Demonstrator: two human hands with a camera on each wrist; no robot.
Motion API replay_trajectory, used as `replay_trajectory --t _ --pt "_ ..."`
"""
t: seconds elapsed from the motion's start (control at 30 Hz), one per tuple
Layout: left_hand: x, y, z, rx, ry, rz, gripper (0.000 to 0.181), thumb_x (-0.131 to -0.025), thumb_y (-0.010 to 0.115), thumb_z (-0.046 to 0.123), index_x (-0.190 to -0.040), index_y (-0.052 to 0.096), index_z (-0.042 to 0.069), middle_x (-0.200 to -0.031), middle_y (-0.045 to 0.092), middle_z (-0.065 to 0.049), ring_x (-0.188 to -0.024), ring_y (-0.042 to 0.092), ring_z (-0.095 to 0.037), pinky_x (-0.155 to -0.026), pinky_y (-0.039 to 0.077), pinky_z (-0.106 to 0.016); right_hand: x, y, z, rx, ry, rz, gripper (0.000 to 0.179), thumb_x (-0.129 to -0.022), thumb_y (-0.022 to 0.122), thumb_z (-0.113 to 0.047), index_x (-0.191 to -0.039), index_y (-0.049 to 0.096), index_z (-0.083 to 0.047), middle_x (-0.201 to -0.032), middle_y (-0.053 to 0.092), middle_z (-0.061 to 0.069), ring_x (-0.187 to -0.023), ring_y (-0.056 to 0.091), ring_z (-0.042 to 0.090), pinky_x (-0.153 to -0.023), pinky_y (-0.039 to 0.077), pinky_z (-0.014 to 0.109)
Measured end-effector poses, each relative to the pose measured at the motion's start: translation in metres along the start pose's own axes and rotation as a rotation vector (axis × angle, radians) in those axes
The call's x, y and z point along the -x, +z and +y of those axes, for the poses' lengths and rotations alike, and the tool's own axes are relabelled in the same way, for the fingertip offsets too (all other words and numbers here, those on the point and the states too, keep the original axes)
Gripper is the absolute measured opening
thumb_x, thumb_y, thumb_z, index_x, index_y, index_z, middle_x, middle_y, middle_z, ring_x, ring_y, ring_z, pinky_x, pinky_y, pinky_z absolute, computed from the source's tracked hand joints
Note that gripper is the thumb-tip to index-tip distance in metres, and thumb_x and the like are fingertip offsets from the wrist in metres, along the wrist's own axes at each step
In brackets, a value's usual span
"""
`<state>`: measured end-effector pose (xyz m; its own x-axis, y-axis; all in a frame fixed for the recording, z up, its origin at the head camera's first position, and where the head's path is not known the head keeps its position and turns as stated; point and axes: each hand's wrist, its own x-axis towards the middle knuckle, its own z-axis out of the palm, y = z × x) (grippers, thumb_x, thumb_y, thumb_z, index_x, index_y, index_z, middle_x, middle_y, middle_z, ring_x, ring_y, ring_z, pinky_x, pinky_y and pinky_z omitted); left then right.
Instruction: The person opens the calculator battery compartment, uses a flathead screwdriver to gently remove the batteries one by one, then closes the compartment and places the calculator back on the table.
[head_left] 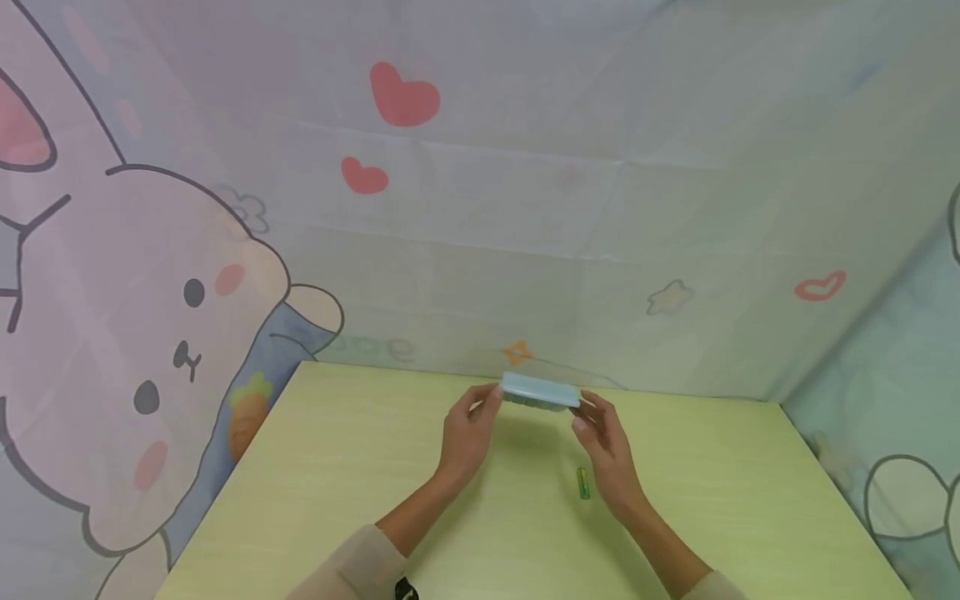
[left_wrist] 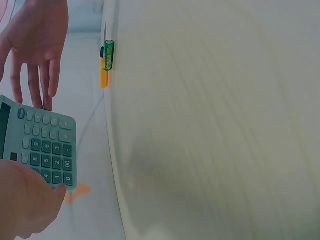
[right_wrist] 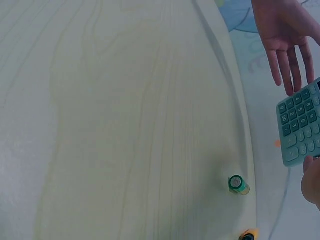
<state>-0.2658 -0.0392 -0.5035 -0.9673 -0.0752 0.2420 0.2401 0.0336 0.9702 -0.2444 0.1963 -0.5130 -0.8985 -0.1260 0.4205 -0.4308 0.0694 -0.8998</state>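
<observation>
A pale blue-green calculator (head_left: 540,390) is held up above the table between both hands. In the left wrist view its keys and part of the dark display show on the calculator (left_wrist: 47,145). My left hand (head_left: 467,437) grips the left end; the thumb of the left hand (left_wrist: 27,200) lies at a key corner. At the other end my right hand (head_left: 611,454) holds the edge, its fingers reaching behind. In the right wrist view the right hand (right_wrist: 312,182) has its thumb at the calculator's border. A green battery (head_left: 582,483) lies below, near the right wrist.
A pale yellow-green table (head_left: 360,450) reaches back to a hanging cloth (head_left: 525,250) printed with hearts and a rabbit. Beside the battery, in the left wrist view, is a slim orange-handled tool (left_wrist: 104,77) with a black collar, possibly a screwdriver.
</observation>
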Motion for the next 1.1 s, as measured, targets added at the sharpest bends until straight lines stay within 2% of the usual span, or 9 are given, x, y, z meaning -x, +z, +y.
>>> replay_trajectory --t 0.17,0.37,0.5,0.6,0.73,0.83,0.93,1.1 --pt "-0.001 0.001 -0.001 0.016 -0.013 0.015 0.037 -0.105 0.064 0.05 -0.124 0.074 0.019 -0.127 0.073 -0.001 -0.127 0.066 -0.019 -0.109 0.048 -0.054 -0.001 0.003 -0.001 -0.031 -0.027 0.012 0.041 -0.112 0.052 -0.01 -0.15 0.044 0.003 -0.153 0.049 0.023 -0.148 0.042 0.045 -0.112 0.044 0.021" --pt "-0.001 0.002 -0.002 0.012 -0.034 0.015 0.044 -0.104 0.062 0.056 -0.126 0.073 0.02 -0.13 0.071 0.001 -0.129 0.066 -0.019 -0.112 0.048 -0.052 0.0 0.004 0.0 -0.018 -0.035 -0.007 0.044 -0.112 0.051 -0.011 -0.155 0.045 -0.003 -0.157 0.048 0.02 -0.15 0.04 0.044 -0.112 0.043 0.021" --pt "-0.001 0.001 -0.005 -0.052 0.01 -0.017 0.051 -0.107 0.056 0.057 -0.139 0.068 0.019 -0.136 0.068 0.001 -0.133 0.062 -0.024 -0.111 0.05 -0.05 0.001 0.004 0.001 0.003 -0.038 -0.029 0.05 -0.113 0.049 -0.012 -0.161 0.039 -0.006 -0.162 0.042 0.02 -0.151 0.037 0.046 -0.113 0.041 0.02" --pt "-0.001 0.001 -0.007 -0.099 0.088 -0.061 0.052 -0.111 0.053 0.049 -0.149 0.061 0.016 -0.135 0.064 -0.002 -0.134 0.06 -0.027 -0.11 0.05 -0.048 0.0 0.003 0.0 0.024 -0.033 -0.019 0.053 -0.113 0.05 -0.013 -0.164 0.036 -0.009 -0.163 0.041 0.018 -0.151 0.038 0.045 -0.112 0.041 0.018" --pt "-0.001 0.002 -0.009 -0.131 0.192 -0.105 0.049 -0.114 0.052 0.036 -0.155 0.054 0.01 -0.132 0.061 -0.009 -0.13 0.06 -0.029 -0.111 0.05 -0.047 -0.003 0.001 -0.005 0.054 -0.02 0.006 0.056 -0.112 0.052 -0.014 -0.165 0.036 -0.01 -0.164 0.042 0.016 -0.151 0.039 0.041 -0.109 0.041 0.015" --pt "0.0 0.002 -0.009 -0.161 0.235 -0.12 0.049 -0.114 0.052 0.033 -0.157 0.051 0.009 -0.133 0.059 -0.01 -0.129 0.059 -0.029 -0.112 0.049 -0.05 -0.005 0.0 -0.008 0.093 -0.02 0.025 0.056 -0.112 0.054 -0.015 -0.165 0.037 -0.011 -0.162 0.045 0.014 -0.148 0.043 0.04 -0.108 0.041 0.015" --pt "0.002 0.002 -0.009 -0.164 0.241 -0.131 0.05 -0.114 0.052 0.033 -0.159 0.049 0.011 -0.134 0.058 -0.01 -0.13 0.058 -0.028 -0.112 0.049 -0.051 -0.006 -0.001 -0.011 0.137 -0.022 0.04 0.055 -0.111 0.055 -0.017 -0.164 0.04 -0.013 -0.157 0.051 0.013 -0.143 0.047 0.038 -0.105 0.041 0.015" --pt "0.002 0.001 -0.008 -0.124 0.213 -0.146 0.05 -0.114 0.052 0.034 -0.16 0.048 0.016 -0.131 0.057 -0.008 -0.127 0.06 -0.024 -0.109 0.051 -0.04 -0.005 -0.001 -0.013 0.174 -0.01 0.049 0.055 -0.111 0.056 -0.018 -0.164 0.042 -0.015 -0.15 0.054 0.014 -0.138 0.05 0.036 -0.104 0.042 0.015"
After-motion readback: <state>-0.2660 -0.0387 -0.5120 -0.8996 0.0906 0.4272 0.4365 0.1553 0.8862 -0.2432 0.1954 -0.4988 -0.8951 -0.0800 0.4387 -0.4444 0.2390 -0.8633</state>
